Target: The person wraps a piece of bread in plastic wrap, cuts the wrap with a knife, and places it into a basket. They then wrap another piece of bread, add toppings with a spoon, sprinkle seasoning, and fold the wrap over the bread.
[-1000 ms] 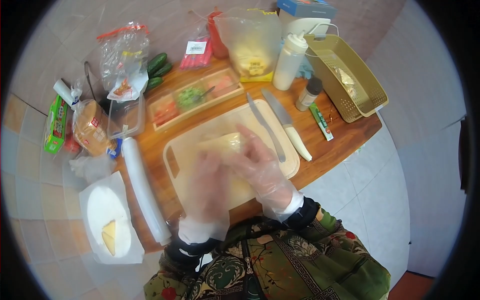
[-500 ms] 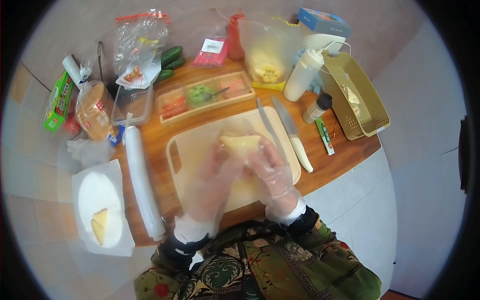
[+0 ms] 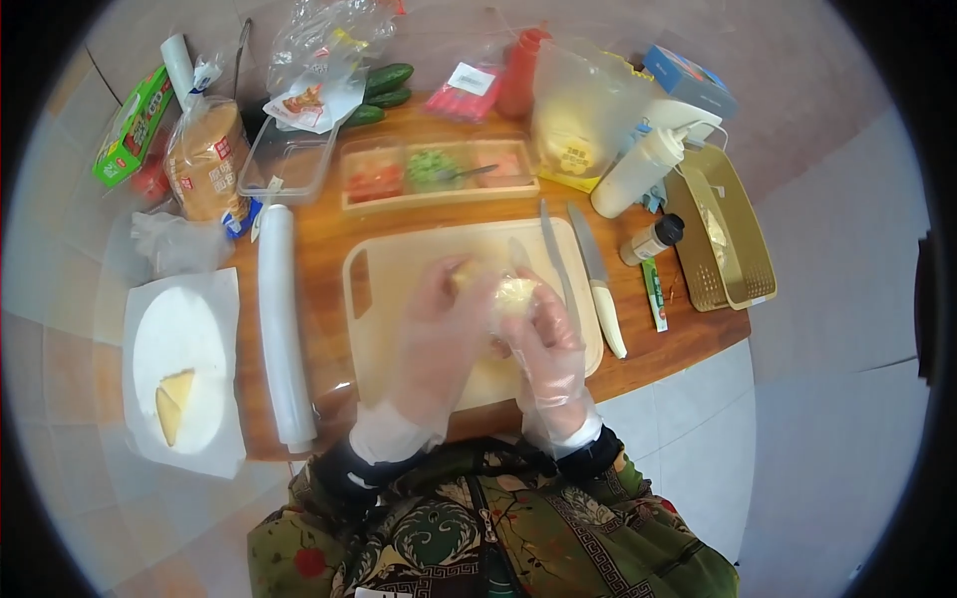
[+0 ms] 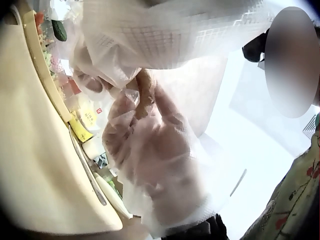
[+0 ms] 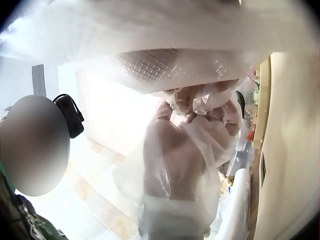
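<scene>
A: What are the person's hands doing?

B: Both wear thin clear gloves and meet above the cutting board. The left hand and the right hand are together, fingers curled round a pale wrapped sandwich piece, which is held between them just over the board's middle.

A: Do the wrist views add anything?

B: Only crumpled clear film and gloved fingers pressed close; the food itself is hard to make out there.

A: What lies next to the hands?

B: Two knives on the board's right side: a thin knife and, just beside it, a white-handled knife. Left of the board, a roll of cling film lies lengthwise on the wooden surface.

A: And farther out?

B: Behind the board, a long tray holds red, green and pink fillings. Right of it stand a white squeeze bottle and a small dark-capped jar, with a beige basket at the surface's edge. At the back left are a bagged loaf, an empty clear container and cucumbers. To the far left, a white plate on paper carries a cut sandwich wedge.
</scene>
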{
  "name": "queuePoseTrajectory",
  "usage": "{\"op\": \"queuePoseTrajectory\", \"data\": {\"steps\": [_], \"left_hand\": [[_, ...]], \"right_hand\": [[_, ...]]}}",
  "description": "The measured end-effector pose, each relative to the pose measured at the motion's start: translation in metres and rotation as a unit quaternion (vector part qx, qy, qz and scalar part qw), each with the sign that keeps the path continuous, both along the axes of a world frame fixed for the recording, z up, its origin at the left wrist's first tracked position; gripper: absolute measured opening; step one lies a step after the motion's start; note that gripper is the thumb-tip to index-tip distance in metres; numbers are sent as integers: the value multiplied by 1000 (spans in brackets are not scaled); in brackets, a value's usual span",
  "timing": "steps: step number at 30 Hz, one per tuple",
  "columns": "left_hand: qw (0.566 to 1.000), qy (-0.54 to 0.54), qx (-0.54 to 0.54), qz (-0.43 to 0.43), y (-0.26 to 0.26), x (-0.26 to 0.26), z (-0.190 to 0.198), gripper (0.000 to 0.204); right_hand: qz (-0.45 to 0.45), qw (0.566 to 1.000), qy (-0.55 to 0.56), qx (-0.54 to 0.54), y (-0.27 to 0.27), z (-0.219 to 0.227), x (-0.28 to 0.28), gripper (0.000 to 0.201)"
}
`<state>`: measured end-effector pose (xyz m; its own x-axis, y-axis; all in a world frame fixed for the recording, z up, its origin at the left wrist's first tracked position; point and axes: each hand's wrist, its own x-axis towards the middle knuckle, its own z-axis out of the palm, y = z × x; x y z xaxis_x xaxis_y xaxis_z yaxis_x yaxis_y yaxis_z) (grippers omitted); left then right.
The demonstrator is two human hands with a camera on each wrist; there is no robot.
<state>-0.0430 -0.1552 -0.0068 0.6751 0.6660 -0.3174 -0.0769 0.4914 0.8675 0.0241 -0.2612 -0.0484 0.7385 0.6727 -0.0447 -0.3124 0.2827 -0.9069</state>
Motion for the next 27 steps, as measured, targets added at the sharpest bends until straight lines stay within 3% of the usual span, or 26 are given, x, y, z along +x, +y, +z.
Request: {"op": "queuePoseTrajectory", "data": {"steps": [3,4,5,6,7,8,9,11,12,13,14,15,16,22,27], "left_hand": [[997,57,35,-40,11,-8,-1,29],[974,59,211,-54,13,-12,-9,32],[921,59,379,-67,13,-14,-15,35],[921,58,379,-66,13,-13,-19,35],[975,2,207,-76,13,-12,-23,36],[995,-55,28,-84,13,-12,-24,38],[995,-57,27,-82,11,-13,-21,38],[977,-116,5,-178,5,-13,-12,44],[977,-117,4,-177,4,-14,-16,44],[974,-144,2,-174,4,-14,-24,46],[970,-171,1,-171,4,-14,-28,48],[970,-172,1,-171,5,-15,-29,48],[968,-183,-5,-170,6,-16,-29,51],[961,-221,15,-168,12,-19,-33,56],[975,-169,23,-146,15,-25,-19,48]], "right_hand": [[13,999,46,8,0,6,5,52],[14,997,78,8,0,7,6,52],[14,997,77,8,-1,8,6,52],[16,997,70,23,-2,8,6,53],[18,997,64,38,-2,8,6,54],[19,997,63,37,-2,8,6,54],[28,995,81,44,-2,6,8,55],[39,993,98,50,-4,-6,17,56],[4,972,-234,-16,-1,-11,25,57],[-33,838,-539,-79,-1,-14,29,59],[-32,837,-540,-79,-6,-16,26,59],[11,978,-209,-6,-3,6,14,59],[52,985,152,68,-2,18,7,60],[141,966,181,119,-8,9,14,61],[125,966,204,96,-9,5,12,63]]}}
